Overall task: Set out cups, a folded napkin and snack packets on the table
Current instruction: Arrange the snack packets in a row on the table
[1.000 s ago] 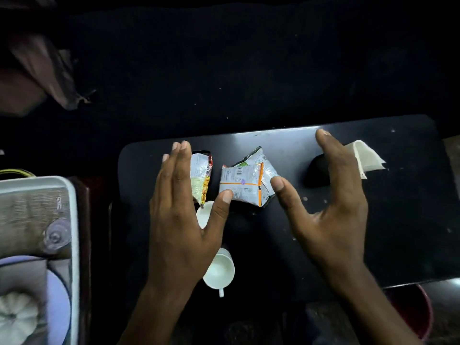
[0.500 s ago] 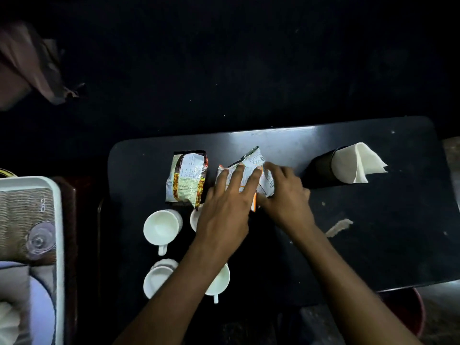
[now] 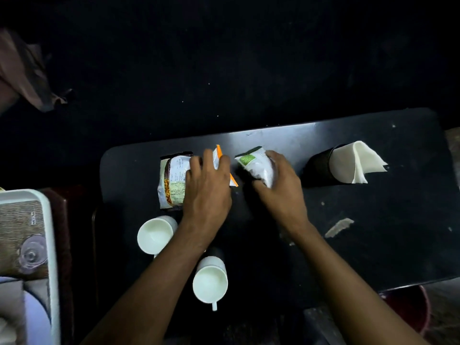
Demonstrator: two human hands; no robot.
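On the dark table (image 3: 373, 245), my left hand (image 3: 206, 192) grips an orange-edged white snack packet (image 3: 219, 155). My right hand (image 3: 278, 188) grips a white packet with a green label (image 3: 254, 163), a small gap apart from the orange one. A brown and yellow packet (image 3: 171, 183) lies flat to the left, partly under my left hand. Two white cups stand near me: one at the left (image 3: 154, 235), one with its handle toward me (image 3: 210, 282). A folded white napkin (image 3: 356, 161) sticks out of a dark holder (image 3: 317, 165) lying at the right.
A white tray (image 3: 47, 232) with a clear glass and dishes sits off the table's left edge. A pale smear (image 3: 339, 227) marks the table right of my right arm. A red bucket (image 3: 413, 310) stands below the table's near right corner. Brown cloth (image 3: 27, 73) hangs at far left.
The two overlapping packets have been pulled apart: my left hand took the orange-edged one leftward, my right hand took the green-labelled one rightward. The view shifted slightly.
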